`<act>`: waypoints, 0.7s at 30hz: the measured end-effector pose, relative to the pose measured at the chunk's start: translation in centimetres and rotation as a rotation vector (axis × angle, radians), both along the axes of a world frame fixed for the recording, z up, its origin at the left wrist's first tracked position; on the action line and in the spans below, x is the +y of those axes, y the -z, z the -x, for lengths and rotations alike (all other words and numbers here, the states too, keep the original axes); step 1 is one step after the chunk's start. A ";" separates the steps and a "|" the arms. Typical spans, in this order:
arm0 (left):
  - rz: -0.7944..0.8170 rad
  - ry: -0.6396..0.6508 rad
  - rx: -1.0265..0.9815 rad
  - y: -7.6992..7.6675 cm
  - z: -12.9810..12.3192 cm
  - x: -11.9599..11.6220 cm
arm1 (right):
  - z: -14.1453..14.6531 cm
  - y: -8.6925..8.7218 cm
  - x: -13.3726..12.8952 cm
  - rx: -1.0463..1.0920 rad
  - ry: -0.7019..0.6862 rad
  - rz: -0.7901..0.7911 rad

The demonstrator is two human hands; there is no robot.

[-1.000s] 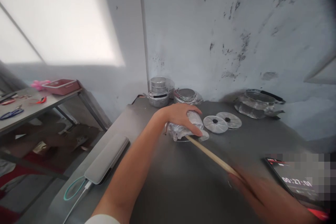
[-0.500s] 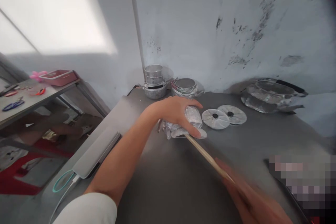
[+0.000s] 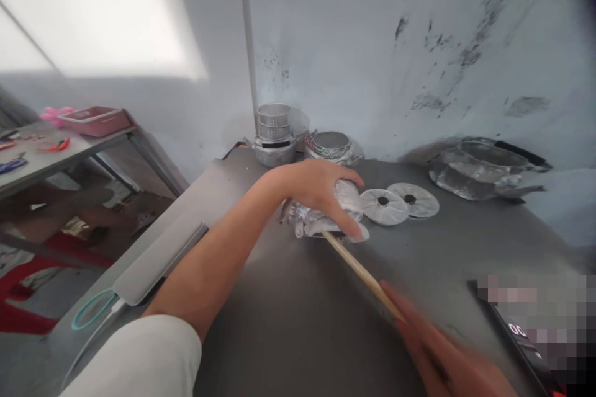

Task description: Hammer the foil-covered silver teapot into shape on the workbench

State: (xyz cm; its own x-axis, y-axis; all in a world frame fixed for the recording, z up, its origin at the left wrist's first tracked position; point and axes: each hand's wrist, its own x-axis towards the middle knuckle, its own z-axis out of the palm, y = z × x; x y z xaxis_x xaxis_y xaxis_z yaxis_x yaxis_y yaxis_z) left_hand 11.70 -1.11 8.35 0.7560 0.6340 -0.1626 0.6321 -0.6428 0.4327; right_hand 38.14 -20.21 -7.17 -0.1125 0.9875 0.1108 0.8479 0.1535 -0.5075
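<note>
My left hand (image 3: 321, 189) is wrapped over a crumpled, silvery object (image 3: 349, 198) lying on the grey table (image 3: 288, 329), thumb on the near side and fingers on the far side. What the object is, I cannot make out. A pale wooden stick (image 3: 356, 268) reaches from my right hand (image 3: 433, 341) up to the object's near edge; its far tip is hidden there. The right hand is closed round the stick's lower part and blurred. Just right of the object lie two round lids (image 3: 384, 209) with black knobs, one partly over the other.
Metal pots (image 3: 274, 150) and a foil-like pot (image 3: 329, 144) stand at the back wall. A black-handled pan (image 3: 488, 167) is at back right. A grey case (image 3: 158, 265) with a cable lies left, a dark-edged device (image 3: 507, 335) right. A side table holds a pink basket (image 3: 95, 122).
The view has shifted slightly, so the side table and case sit further left and lower items appear higher. Both hands keep their holds; the stick's upper end has moved slightly left along the object's near edge.
</note>
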 end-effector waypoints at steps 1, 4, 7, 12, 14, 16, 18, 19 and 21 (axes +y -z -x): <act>-0.002 -0.003 -0.002 0.0 0.1 0.2 | 0.0 0.1 -0.1 -0.009 -0.007 0.015; 0.004 -0.006 -0.001 0.0 0.3 0.4 | 0.3 0.5 -0.4 -0.004 0.018 0.039; 0.001 -0.024 0.024 -0.1 0.2 0.1 | 0.7 0.6 -0.6 0.016 0.041 0.070; -0.027 0.002 0.023 -0.2 -0.1 -0.3 | 1.3 -0.3 -0.5 0.006 0.043 0.074; -0.024 -0.007 0.024 -0.2 -0.1 -0.3 | 1.5 -0.7 -0.6 0.007 0.044 0.065; -0.019 -0.020 0.030 -0.1 0.0 -0.2 | 1.7 -1.0 -0.6 0.006 0.050 0.055; -0.017 -0.017 0.029 -0.1 0.1 -0.1 | 1.8 -1.2 -0.7 0.004 0.059 0.045; -0.016 -0.006 0.026 -0.1 0.1 -0.1 | 1.8 -1.3 -0.7 0.003 0.062 0.041; -0.021 0.014 0.022 -0.2 0.2 -0.2 | 1.9 -1.5 -0.7 0.002 0.059 0.038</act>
